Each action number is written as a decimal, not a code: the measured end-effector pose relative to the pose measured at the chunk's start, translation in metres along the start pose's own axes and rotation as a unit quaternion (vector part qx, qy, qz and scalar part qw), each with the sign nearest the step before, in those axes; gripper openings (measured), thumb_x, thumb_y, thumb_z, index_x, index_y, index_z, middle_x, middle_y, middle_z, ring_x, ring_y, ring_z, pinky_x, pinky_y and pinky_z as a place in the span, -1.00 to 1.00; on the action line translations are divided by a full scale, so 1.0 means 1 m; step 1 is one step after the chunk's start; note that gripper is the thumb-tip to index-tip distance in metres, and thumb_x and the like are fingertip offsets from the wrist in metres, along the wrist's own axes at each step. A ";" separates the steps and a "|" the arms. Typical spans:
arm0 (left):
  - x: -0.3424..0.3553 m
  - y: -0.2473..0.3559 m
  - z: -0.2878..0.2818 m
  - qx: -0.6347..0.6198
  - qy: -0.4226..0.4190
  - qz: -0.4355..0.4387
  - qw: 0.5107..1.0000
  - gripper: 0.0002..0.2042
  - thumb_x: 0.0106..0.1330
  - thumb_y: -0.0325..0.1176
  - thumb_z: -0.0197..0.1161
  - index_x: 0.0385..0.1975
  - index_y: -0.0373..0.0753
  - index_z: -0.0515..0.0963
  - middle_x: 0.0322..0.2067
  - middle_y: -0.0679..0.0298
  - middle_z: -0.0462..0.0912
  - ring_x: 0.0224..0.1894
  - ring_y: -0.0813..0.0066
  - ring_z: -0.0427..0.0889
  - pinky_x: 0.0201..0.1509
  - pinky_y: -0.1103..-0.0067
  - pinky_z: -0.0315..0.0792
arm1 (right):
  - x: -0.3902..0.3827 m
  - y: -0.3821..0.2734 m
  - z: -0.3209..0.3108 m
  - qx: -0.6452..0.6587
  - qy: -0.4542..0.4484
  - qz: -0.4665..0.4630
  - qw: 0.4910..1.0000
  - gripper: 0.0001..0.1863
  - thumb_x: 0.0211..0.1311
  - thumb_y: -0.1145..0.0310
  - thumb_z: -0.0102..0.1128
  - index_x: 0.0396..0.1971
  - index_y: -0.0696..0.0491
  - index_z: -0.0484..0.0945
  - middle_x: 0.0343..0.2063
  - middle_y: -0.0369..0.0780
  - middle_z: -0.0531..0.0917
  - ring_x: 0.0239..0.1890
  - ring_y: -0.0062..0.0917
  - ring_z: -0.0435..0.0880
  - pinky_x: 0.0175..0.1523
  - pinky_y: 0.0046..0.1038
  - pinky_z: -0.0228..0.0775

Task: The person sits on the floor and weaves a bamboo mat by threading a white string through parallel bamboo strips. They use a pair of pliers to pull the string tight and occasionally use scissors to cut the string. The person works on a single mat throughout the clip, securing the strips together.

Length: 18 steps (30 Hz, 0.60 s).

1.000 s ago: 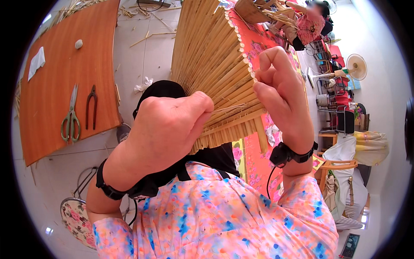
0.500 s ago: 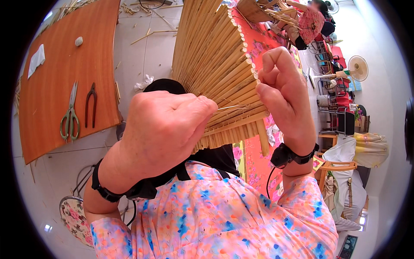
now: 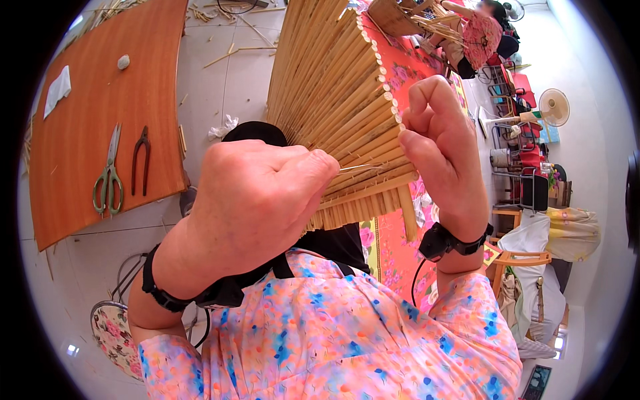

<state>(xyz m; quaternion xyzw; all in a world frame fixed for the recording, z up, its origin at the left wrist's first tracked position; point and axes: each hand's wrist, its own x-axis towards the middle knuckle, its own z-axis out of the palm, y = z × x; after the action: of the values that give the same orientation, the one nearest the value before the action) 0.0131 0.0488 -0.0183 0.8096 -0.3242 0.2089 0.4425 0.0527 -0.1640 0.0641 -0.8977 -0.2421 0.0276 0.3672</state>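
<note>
A fan-shaped panel of tan, round plant stalks lies in front of me, its pale cut ends lined up along the right edge. My left hand is closed in a pinch over the panel's near left part. From its fingertips a thin pale strand, like a thread, runs rightward across the stalks. At the right edge, my right hand is closed with fingers curled and the thumb tip against the cut ends. Whatever its fingers hold is hidden. Small stitches cross the stalks near the panel's lower edge.
On the left stands a brown wooden table with green-handled scissors, dark pliers, a white cloth and a small pale ball. Red floral cloth lies beneath the panel. A person sits at far right, beyond a fan.
Both hands keep their grip and nearly the same place. The panel sits very slightly farther right in view.
</note>
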 end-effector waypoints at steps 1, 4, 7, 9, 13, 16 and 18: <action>0.000 0.001 0.000 -0.002 0.000 -0.002 1.000 -0.87 0.01 -0.61 0.30 -0.44 -0.27 0.57 -0.61 0.23 0.58 -0.64 0.30 0.52 -0.58 0.51 0.34 | 0.000 0.000 0.000 -0.001 0.000 -0.002 1.000 -0.81 0.08 0.56 0.02 -0.35 0.14 0.21 -0.76 -0.31 0.23 -0.69 -0.68 0.15 -0.58 -0.52 0.02; 0.001 0.001 0.001 -0.006 0.003 -0.001 1.000 -0.87 0.01 -0.61 0.30 -0.44 -0.27 0.57 -0.61 0.23 0.58 -0.64 0.29 0.53 -0.58 0.50 0.35 | 0.000 0.001 -0.001 -0.004 -0.001 -0.004 1.000 -0.81 0.08 0.56 0.02 -0.36 0.14 0.21 -0.76 -0.31 0.23 -0.69 -0.68 0.15 -0.58 -0.51 0.01; 0.001 0.001 0.002 -0.006 0.007 0.000 1.000 -0.87 0.01 -0.60 0.30 -0.44 -0.27 0.57 -0.61 0.23 0.58 -0.64 0.29 0.53 -0.58 0.50 0.35 | 0.000 0.001 -0.001 -0.005 -0.002 -0.004 1.000 -0.81 0.07 0.56 0.02 -0.37 0.14 0.20 -0.77 -0.31 0.23 -0.69 -0.68 0.15 -0.58 -0.51 0.01; 0.001 0.001 0.002 -0.004 0.006 0.001 1.000 -0.88 0.01 -0.60 0.30 -0.45 -0.27 0.57 -0.62 0.23 0.58 -0.64 0.29 0.53 -0.58 0.50 0.35 | 0.000 0.002 -0.001 -0.003 0.001 -0.008 1.000 -0.81 0.07 0.56 0.02 -0.37 0.14 0.20 -0.77 -0.31 0.22 -0.69 -0.68 0.15 -0.59 -0.51 0.01; 0.002 0.003 -0.001 0.004 -0.002 0.000 1.000 -0.88 0.00 -0.61 0.30 -0.45 -0.27 0.57 -0.62 0.22 0.58 -0.64 0.29 0.53 -0.58 0.51 0.36 | 0.000 0.002 -0.002 -0.001 0.000 -0.007 1.000 -0.82 0.07 0.57 0.02 -0.37 0.14 0.21 -0.77 -0.32 0.21 -0.70 -0.69 0.13 -0.59 -0.52 0.00; 0.002 0.003 -0.001 0.009 -0.004 0.003 1.000 -0.88 0.00 -0.61 0.31 -0.46 -0.27 0.57 -0.62 0.22 0.58 -0.65 0.29 0.53 -0.59 0.51 0.36 | 0.000 0.002 -0.001 0.005 -0.001 -0.005 1.000 -0.82 0.08 0.57 0.01 -0.37 0.13 0.21 -0.77 -0.33 0.20 -0.70 -0.70 0.13 -0.60 -0.52 -0.01; 0.001 0.003 0.000 0.010 0.001 0.006 1.000 -0.87 -0.01 -0.61 0.31 -0.46 -0.28 0.57 -0.62 0.22 0.58 -0.65 0.29 0.53 -0.59 0.52 0.36 | 0.000 0.002 -0.001 0.005 -0.002 -0.002 1.000 -0.82 0.08 0.57 0.01 -0.37 0.13 0.21 -0.77 -0.33 0.20 -0.70 -0.70 0.13 -0.60 -0.53 -0.01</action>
<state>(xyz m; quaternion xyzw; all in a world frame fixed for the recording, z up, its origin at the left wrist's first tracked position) 0.0120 0.0472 -0.0157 0.8119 -0.3269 0.2155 0.4330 0.0539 -0.1661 0.0636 -0.8953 -0.2441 0.0299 0.3715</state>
